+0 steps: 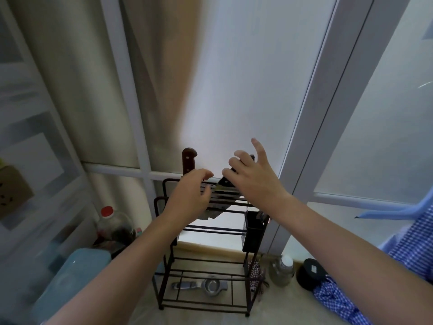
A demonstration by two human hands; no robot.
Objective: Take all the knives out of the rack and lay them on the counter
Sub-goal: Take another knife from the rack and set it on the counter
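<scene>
Knives in rack, no legible txt

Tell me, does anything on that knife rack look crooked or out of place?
Yes. The black-handled knife under the right hand leans steeply sideways across the top of the rack, while the brown-handled knife stands upright. The left hand is at its blade. A metal strainer lies on the bottom shelf.
</scene>
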